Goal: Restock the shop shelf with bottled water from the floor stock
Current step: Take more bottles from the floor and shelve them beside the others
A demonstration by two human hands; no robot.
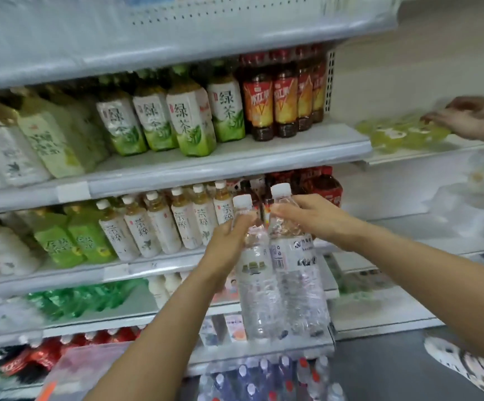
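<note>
Clear plastic filled both hands. The left hand (229,241) had its fingers curled round the shoulder of the left water bottle (256,285), just under its white cap. The right hand (313,218) gripped the neck of the right water bottle (298,279) from the side, thumb and fingers closed round it. The two bottles were upright, side by side and touching, held in the air in front of the shelving. Each carried a pale label, and the right one showed a barcode.

Taking that held pair as the mark: just behind it and to its left ran a shelf (113,270) with a row of pale tea bottles (162,227), and green packs (70,241) stood further left. Behind the pair's caps stood dark red-labelled bottles (321,183). Above the pair, one level up, were green tea bottles (177,120), and right of them orange-labelled iced tea bottles (284,94). Below the pair, at the bottom edge of the view, the floor stock (269,380) of bottled water showed as a cluster of white, blue and red caps. Up and to the right of the pair, another person's hand (472,117) touched blurred yellow-green packets (402,131) on a neighbouring shelf. Down and to the right of the pair, a patterned shoe (463,363) stood on grey floor.
</note>
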